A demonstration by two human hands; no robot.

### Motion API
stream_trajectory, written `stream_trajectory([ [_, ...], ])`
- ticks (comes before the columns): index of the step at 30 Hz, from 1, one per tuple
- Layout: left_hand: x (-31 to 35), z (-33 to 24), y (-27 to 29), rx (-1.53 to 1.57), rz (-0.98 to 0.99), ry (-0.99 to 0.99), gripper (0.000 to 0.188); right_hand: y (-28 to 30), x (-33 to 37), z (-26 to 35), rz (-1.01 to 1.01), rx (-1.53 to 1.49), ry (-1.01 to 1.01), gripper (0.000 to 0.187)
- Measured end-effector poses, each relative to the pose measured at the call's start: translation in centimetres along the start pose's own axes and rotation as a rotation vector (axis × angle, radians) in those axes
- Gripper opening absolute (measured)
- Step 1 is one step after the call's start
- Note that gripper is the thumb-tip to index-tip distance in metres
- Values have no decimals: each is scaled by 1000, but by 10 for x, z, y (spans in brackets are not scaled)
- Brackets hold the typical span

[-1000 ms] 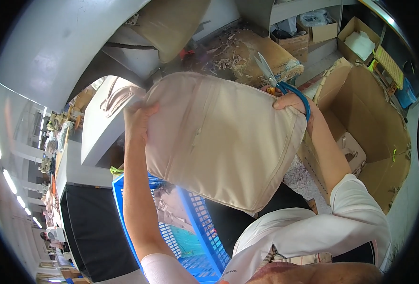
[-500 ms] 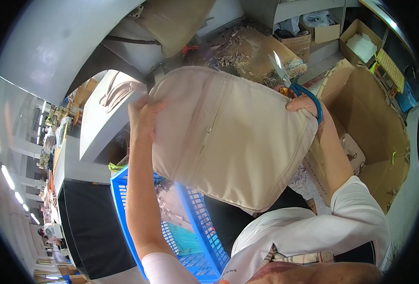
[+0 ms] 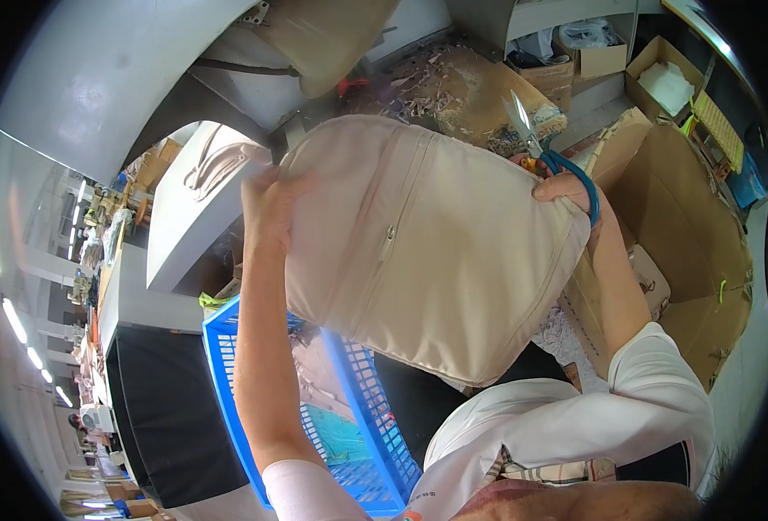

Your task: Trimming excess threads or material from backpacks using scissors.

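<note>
A beige fabric panel (image 3: 453,260), rounded at the corners and crossed by a zipper (image 3: 390,233), is stretched between my hands above my lap. My left hand (image 3: 269,204) grips its left edge, thumb on the front. At the upper right corner my right hand (image 3: 566,187) pinches the fabric. That same hand carries scissors (image 3: 523,122) with blue handles looped round it, their blades parted and pointing up and away. The fingers behind the panel are mostly hidden.
A blue plastic basket (image 3: 349,356) with fabric pieces stands below my left forearm. To the right is a large cardboard box (image 3: 688,226) with a beige piece inside. More folded beige fabric (image 3: 219,161) lies on a white table at left. Scraps cover a board (image 3: 453,95) ahead.
Both hands have shifted slightly to the right, carrying the fabric panel and the scissors along. My grip looks the same.
</note>
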State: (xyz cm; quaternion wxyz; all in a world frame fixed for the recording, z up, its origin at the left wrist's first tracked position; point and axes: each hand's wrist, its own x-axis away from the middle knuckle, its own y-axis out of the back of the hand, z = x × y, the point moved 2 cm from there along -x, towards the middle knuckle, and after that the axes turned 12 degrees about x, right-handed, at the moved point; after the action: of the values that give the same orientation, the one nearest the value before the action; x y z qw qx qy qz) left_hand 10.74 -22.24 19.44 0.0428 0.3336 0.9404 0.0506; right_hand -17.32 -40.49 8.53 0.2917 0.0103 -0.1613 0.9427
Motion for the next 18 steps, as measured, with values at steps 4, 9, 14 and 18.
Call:
stream_trajectory([
  [4, 4, -5, -6, 7, -14, -5, 25, 3, -4, -3, 73, -53, 24, 55],
  [9, 1, -4, -6, -1, 13, 0, 24, 11, -6, -3, 63, -1, 42, 55],
  [14, 6, 1, -3, -43, -51, -48, 27, 8, -4, -8, 60, -26, -10, 51],
  [18, 20, -4, 10, 37, -60, -34, 30, -2, 1, -3, 83, -45, 84, 43],
])
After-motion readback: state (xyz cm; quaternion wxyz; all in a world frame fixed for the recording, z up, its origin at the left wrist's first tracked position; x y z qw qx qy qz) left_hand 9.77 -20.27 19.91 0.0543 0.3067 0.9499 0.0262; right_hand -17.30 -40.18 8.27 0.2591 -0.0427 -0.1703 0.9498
